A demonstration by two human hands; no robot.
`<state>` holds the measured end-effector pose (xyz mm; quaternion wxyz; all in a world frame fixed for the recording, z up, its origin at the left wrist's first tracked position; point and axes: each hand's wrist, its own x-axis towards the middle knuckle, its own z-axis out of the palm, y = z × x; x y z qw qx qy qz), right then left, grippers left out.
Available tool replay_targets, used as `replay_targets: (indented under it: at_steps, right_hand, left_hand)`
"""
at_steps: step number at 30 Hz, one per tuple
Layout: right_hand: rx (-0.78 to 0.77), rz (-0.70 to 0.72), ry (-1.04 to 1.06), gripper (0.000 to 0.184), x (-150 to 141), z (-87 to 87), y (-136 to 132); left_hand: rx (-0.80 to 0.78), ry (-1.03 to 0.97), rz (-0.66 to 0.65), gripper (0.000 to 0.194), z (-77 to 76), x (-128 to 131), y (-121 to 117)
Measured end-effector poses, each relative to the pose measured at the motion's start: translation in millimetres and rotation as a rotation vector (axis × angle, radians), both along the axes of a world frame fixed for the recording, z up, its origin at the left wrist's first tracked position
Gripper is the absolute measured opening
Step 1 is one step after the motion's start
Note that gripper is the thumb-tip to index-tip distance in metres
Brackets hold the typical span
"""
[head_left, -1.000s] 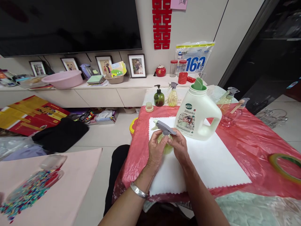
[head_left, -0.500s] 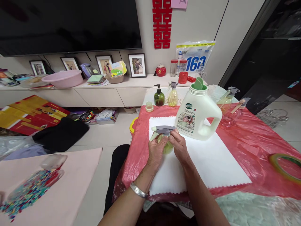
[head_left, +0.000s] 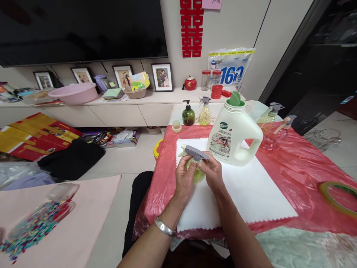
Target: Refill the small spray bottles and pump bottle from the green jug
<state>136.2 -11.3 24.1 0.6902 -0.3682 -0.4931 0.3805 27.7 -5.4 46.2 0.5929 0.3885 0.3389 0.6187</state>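
While the left hand (head_left: 184, 179) and right hand (head_left: 213, 172) pinch a spray bottle (head_left: 198, 175) below its trigger head (head_left: 196, 153), over a white mat (head_left: 253, 197) on the desk (head_left: 304, 171), a SilkGarden jug (head_left: 230, 130) stands nearby.

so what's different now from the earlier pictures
Since half a second ago, the grey spray head has swung, its nozzle end now higher in the picture, roughly as a second ago. The left hand and right hand still hold the spray bottle; the white jug stayed put.
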Motion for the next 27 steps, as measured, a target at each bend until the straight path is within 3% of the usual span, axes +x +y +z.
replay_targets:
  at_steps: [9, 18, 27]
  right_hand:
    - [0.008, 0.032, -0.002, 0.031, 0.8, -0.3, -2.2]
    - [-0.005, 0.022, -0.016, 0.024, 3.6, 3.4, -0.5]
    - [-0.089, 0.006, 0.089, 0.035, -2.2, 4.9, 0.0]
  left_hand:
    - [0.01, 0.021, -0.016, 0.043, 2.2, -1.0, -1.5]
    - [0.037, -0.019, 0.011, 0.039, 1.9, -0.4, 2.0]
    - [0.011, 0.08, -0.002, 0.036, 3.0, -4.5, 0.1]
